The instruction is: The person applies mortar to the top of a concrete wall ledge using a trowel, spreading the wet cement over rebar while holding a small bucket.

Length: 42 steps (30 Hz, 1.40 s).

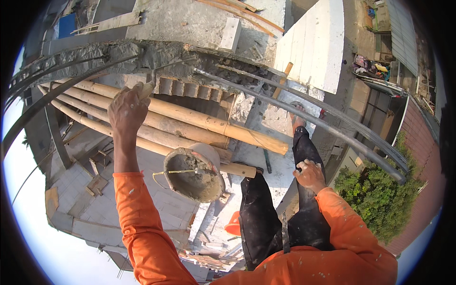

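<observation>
In the frame's upper left, my left hand (128, 107) was closed round the trowel (153, 80), which pointed right along the grey mortar (161, 53), my loosely curled, seemingly empty right hand (310, 176) well apart.

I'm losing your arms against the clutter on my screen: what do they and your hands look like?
Both sleeves are orange, the left sleeve and right sleeve dotted with pale spatters. The left sleeve ends short of the wrist. The left hand and right hand are gloveless and flecked with pale residue.

Brt daylight, sky (66, 249) overexp. lwr L, edges warped.
</observation>
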Each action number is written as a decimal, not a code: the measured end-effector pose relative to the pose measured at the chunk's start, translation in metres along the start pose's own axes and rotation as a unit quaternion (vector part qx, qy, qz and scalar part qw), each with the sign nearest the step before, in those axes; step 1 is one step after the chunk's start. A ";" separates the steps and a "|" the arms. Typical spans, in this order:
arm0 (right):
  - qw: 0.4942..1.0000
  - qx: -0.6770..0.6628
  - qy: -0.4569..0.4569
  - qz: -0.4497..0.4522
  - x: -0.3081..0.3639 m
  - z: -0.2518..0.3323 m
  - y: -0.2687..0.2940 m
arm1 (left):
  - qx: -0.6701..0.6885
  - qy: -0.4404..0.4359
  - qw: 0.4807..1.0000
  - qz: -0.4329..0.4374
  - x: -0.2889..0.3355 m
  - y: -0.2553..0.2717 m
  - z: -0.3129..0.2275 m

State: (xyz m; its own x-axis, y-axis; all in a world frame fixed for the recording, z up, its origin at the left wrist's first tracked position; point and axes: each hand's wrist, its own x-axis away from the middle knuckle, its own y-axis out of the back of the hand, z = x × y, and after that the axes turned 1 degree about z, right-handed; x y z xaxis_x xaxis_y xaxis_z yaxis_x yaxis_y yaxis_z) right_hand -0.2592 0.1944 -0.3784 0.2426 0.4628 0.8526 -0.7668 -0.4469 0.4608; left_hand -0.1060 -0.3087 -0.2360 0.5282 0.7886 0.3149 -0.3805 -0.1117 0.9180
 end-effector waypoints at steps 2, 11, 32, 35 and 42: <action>0.999 0.029 0.013 -0.034 -0.001 -0.008 -0.010 | -0.030 -0.071 0.997 -0.019 -0.022 0.005 -0.011; 0.999 0.008 0.030 -0.018 -0.009 -0.015 -0.006 | -0.210 -0.269 0.940 0.019 -0.098 -0.035 -0.085; 1.000 -0.028 0.011 0.001 -0.014 -0.006 0.016 | -0.007 -0.148 0.989 0.005 -0.056 -0.007 -0.059; 0.999 -0.028 0.006 0.017 -0.013 -0.010 0.016 | 0.034 -0.054 0.997 0.043 -0.013 0.001 -0.037; 1.000 -0.018 0.002 0.011 -0.010 0.009 0.016 | 0.322 0.210 0.920 0.077 0.115 -0.050 0.058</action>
State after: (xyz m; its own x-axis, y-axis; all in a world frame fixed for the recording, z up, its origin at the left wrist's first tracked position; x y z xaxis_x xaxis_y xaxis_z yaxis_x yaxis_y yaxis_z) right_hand -0.2687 0.1752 -0.3776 0.2225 0.4558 0.8618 -0.7936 -0.4288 0.4317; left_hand 0.0175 -0.2473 -0.2319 0.1145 0.8823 0.4566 0.1739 -0.4704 0.8652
